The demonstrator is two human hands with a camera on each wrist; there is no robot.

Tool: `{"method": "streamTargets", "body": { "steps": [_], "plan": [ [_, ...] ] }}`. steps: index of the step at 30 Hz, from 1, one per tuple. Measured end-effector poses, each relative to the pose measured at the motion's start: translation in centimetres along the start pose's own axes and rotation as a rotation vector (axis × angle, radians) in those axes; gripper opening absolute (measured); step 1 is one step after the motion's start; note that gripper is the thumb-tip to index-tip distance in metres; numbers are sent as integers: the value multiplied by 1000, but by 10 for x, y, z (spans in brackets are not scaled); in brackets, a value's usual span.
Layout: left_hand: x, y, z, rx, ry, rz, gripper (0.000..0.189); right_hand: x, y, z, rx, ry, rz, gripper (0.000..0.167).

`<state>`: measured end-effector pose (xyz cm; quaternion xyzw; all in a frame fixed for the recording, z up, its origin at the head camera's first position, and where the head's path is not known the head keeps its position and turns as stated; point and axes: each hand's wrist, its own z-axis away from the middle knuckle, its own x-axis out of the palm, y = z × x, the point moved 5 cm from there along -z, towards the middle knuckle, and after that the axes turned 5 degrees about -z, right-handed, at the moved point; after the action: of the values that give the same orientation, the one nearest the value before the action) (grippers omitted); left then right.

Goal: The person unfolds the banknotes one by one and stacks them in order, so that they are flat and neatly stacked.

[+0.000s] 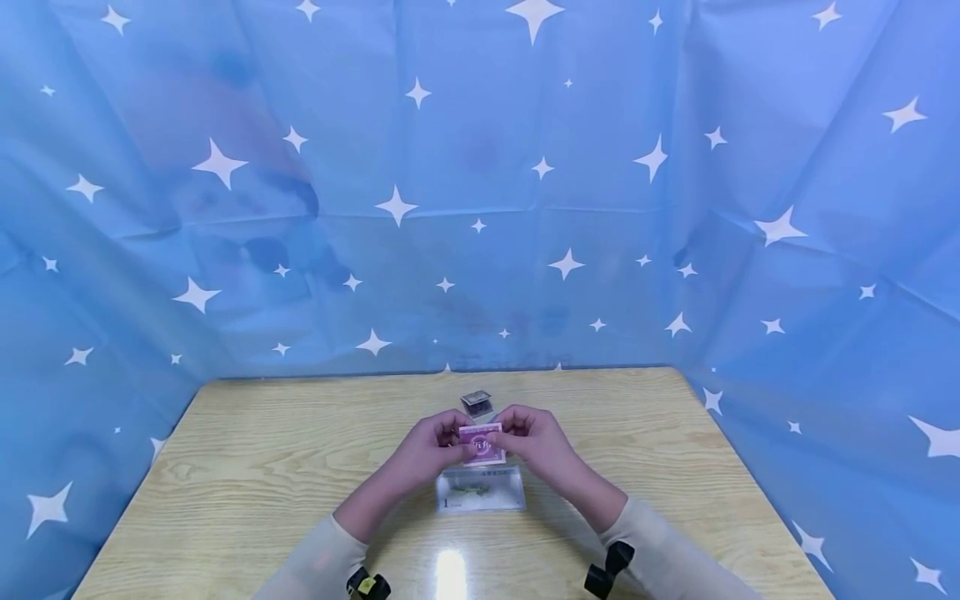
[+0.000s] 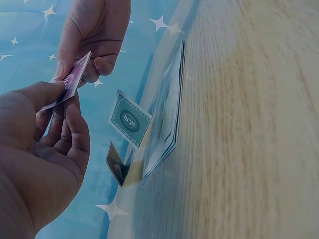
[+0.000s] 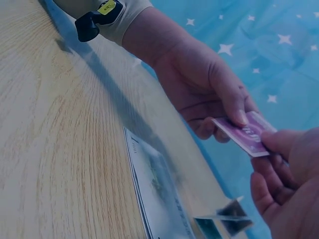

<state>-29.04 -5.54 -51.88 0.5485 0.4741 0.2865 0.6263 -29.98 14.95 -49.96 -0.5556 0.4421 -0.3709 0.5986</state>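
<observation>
Both hands pinch a small folded purple banknote (image 1: 480, 444) above the table. The left hand (image 1: 431, 446) grips its left side, thumb on top and fingers beneath. My right hand (image 1: 538, 437) holds the right side the same way. Just below the note in the head view lies a flat stack of pale banknotes (image 1: 495, 492), the top one marked with a 1. In the left wrist view, a folded green banknote (image 2: 130, 121) stands half open beside that stack. Close to it is a smaller folded dark banknote (image 1: 477, 403), its flap raised.
The wooden table (image 1: 262, 483) reaches back to a blue star-printed cloth (image 1: 480, 158), which also hangs along both sides. Black wrist straps (image 1: 618, 557) sit over the pale sleeves (image 1: 318, 562). A bright light reflection lies on the table near the front.
</observation>
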Motion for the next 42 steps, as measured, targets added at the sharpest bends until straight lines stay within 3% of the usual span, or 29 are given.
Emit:
{"method": "streamTargets", "body": {
  "steps": [7, 15, 24, 33, 42],
  "plan": [
    [1, -3, 1, -8, 4, 14, 20, 1, 1, 0, -4, -10, 27, 11],
    [2, 1, 2, 58, 2, 35, 36, 0, 1, 0, -19, -13, 40, 13],
    [-2, 0, 2, 69, 42, -47, 30, 0, 0, 2, -28, 51, 47, 11],
    [-11, -1, 4, 125, 103, -106, 34, -2, -4, 6, 6, 87, 7, 15],
    [-18, -7, 11, 35, 73, 32, 14, -14, -5, 11, 21, 127, 15, 14]
  ]
}}
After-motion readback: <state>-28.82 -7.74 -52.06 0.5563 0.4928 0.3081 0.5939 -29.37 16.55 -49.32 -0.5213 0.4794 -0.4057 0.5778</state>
